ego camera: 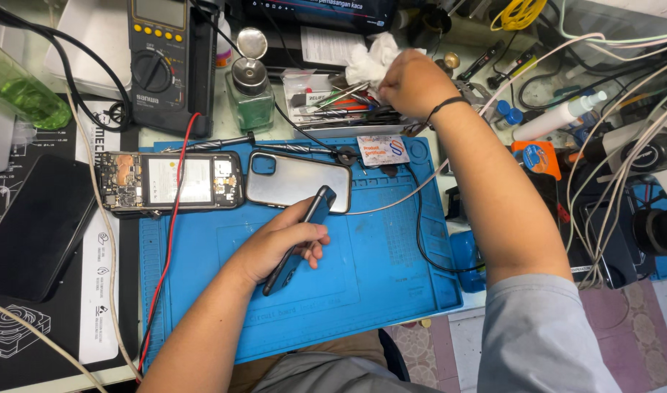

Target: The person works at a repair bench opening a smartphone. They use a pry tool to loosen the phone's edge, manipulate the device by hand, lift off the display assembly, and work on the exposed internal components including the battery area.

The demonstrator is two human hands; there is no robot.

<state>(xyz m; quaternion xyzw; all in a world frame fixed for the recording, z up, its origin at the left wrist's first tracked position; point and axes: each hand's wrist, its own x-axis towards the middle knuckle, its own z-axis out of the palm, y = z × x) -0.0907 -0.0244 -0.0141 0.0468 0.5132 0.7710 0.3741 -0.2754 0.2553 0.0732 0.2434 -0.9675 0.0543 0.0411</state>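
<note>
Nearest us, on the blue repair mat [391, 284], our left hand [279, 244] grips a dark phone [298, 240] on edge, fingers wrapped round its lower half, just in front of the silvery phone back [298, 180] lying at the mat's far side. Beyond the mat's far edge, our right hand [413, 81] is clenched on a crumpled white tissue [372, 58] over the tool tray [326, 109]. We judge this a cleaning step: next, the tissue would have to travel back over the mat to the held phone, which needs steadying.
</note>
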